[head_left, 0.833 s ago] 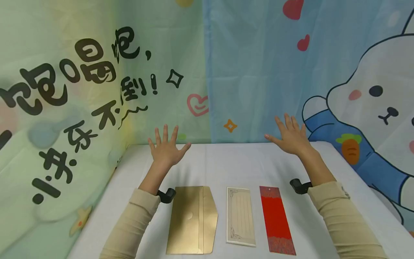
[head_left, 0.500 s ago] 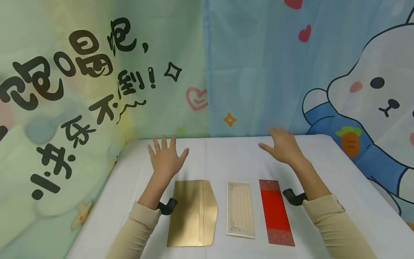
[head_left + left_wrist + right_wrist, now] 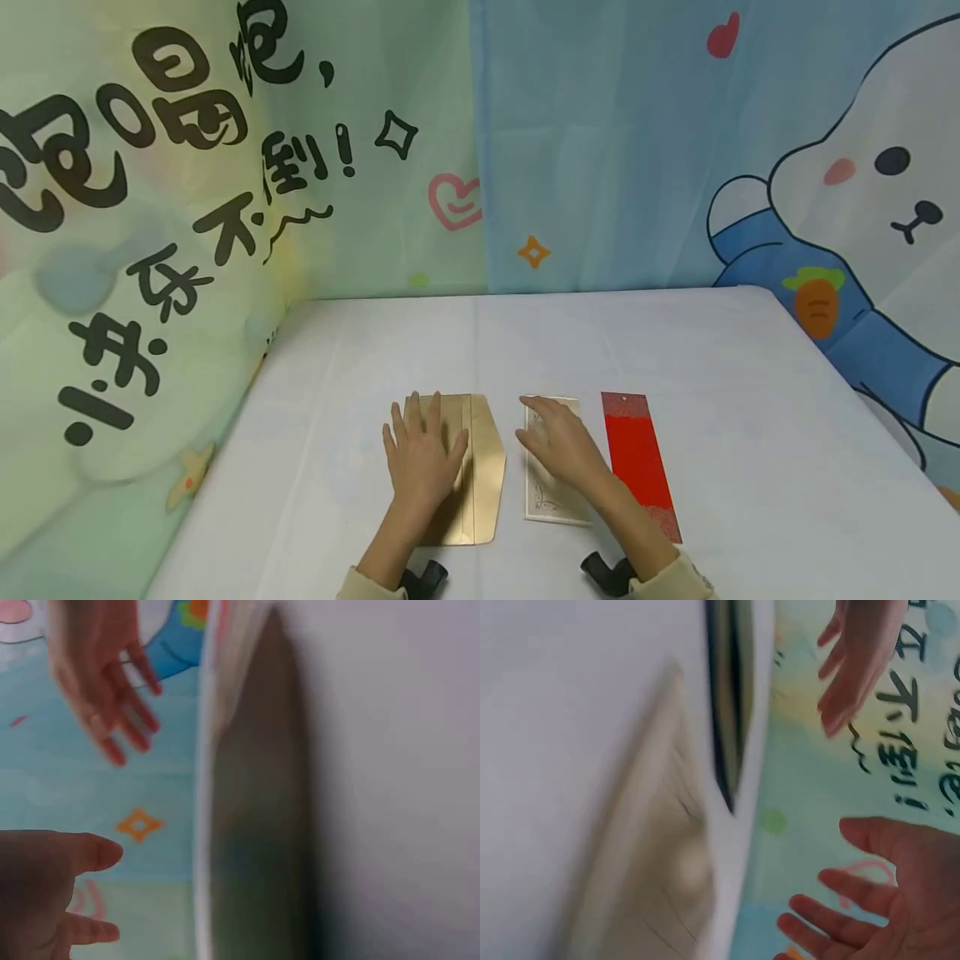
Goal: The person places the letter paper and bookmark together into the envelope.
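In the head view my left hand (image 3: 423,467) is over the gold envelope (image 3: 489,475), its fingers spread and straight. The left wrist view shows that hand (image 3: 37,885) above the tabletop, apart from the envelope. My right hand (image 3: 566,446) is above the cream lined card (image 3: 551,502), hiding its upper middle; its fingers are loosely bent and hold nothing. In the right wrist view the right hand (image 3: 926,889) is lifted off the table, near the blurred card (image 3: 660,885). A red card strip (image 3: 633,442) with a small hole lies right of the cream card, partly behind my right forearm.
The envelope, card and strip lie side by side on a white-covered table (image 3: 360,350). Behind and to the left hang printed cloth curtains (image 3: 600,167) with a cartoon rabbit and black lettering. A black wrist camera (image 3: 423,579) shows at my left wrist, another (image 3: 607,575) at the right.
Both hands have come down and back toward me from the far table edge, now over the envelope and the cream card. They are closer together. The head view has tilted slightly upward.
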Available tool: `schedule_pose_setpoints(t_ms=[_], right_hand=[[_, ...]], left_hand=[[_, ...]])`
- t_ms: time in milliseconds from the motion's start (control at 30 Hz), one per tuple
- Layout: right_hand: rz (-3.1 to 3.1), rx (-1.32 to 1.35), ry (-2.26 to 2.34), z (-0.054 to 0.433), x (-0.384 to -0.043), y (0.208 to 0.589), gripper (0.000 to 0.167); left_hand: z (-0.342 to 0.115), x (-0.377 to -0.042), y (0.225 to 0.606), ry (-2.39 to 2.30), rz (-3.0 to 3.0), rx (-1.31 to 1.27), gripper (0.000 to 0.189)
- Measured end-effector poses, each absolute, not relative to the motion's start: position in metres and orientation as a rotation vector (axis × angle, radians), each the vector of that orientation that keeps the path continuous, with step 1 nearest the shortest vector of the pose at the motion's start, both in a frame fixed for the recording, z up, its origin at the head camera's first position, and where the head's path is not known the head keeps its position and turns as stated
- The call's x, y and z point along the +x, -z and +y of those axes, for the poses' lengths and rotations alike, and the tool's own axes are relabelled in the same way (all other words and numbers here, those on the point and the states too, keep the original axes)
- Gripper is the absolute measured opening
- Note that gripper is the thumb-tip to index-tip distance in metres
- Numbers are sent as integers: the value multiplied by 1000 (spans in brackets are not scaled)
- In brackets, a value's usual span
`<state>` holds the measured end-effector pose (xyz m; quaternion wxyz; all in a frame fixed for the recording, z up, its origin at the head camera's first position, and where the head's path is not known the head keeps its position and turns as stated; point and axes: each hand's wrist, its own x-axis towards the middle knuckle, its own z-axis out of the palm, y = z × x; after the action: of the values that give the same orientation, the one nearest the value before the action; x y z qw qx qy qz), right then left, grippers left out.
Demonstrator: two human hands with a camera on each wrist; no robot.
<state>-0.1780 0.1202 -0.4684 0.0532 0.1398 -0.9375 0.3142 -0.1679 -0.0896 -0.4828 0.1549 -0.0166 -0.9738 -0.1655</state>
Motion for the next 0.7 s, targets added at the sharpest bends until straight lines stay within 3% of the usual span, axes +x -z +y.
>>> schedule_pose_setpoints(t_ms=[200,367,700], right_hand=[[-2900,680,-887,103,-167,497,65],[-2973,873,-733,99,-162,512,67],[-2995,907,-621,100,-159,515,67]], left_hand=[[-91,-164,508,388,-2861,-70,70],[-96,-162,523,360,-2945,-129,70],[-97,-165,537,462,-2946,-188,63]])
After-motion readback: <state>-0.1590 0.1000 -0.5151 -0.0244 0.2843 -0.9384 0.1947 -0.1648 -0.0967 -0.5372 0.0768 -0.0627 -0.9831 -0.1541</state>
